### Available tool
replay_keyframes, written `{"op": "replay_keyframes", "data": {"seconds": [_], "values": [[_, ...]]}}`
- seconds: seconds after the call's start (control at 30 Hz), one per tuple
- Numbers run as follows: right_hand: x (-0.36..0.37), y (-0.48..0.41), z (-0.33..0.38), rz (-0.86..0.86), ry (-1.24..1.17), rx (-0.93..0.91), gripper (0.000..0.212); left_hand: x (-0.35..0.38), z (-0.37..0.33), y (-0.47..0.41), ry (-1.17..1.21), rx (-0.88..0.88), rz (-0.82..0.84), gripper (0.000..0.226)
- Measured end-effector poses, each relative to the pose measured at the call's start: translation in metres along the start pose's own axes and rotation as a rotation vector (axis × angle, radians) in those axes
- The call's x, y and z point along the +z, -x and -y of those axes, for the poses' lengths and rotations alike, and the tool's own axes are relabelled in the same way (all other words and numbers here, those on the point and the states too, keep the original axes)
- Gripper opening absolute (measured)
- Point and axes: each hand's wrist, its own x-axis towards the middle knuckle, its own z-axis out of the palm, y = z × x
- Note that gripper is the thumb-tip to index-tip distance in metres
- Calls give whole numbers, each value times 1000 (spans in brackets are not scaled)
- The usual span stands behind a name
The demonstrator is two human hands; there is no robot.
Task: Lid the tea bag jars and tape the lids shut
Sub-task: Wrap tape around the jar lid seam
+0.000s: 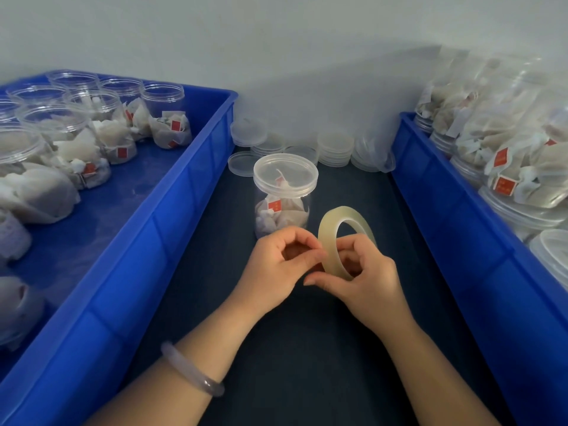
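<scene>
Item: lidded jar (285, 195) of tea bags, with tape roll (330, 241) and two hands.
Jar upright on dark table (307, 364). In front of the jar: roll held on edge, right hand (365, 281) curled through its core; left hand (276, 272) pinching its outer face. Behind the jar: loose lids (333, 149). Either side: blue trays (184, 192).

- Jar (284, 210): clear plastic, upright on table (307, 348), tea bags with red tags inside.
- Lid (285, 173): translucent, seated flat on the jar mouth.
- Tape (330, 241): clear roll, on edge above the table just before the jar; right hand (362, 278) grips through the core, left hand (276, 265) pinches at the rim.
- Spare lids (335, 149): stacked behind the jar.
</scene>
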Motion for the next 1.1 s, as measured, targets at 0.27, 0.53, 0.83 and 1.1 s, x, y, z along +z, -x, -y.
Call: {"op": "replay_keyframes", "data": {"seconds": [0.27, 0.53, 0.83, 1.1], "values": [[-4, 1, -2, 108, 19, 34, 54, -4, 1, 2, -90, 120, -82, 14], [0, 1, 7, 54, 21, 36, 48, -2, 1, 3, -356, 274, -73, 8], [1, 1, 6, 81, -17, 47, 52, 1, 1, 2, 48, 46, -169, 8], [-2, -4, 3, -10, -7, 95, 50, -5, -8, 4, -340, 80, 110, 14]]}}
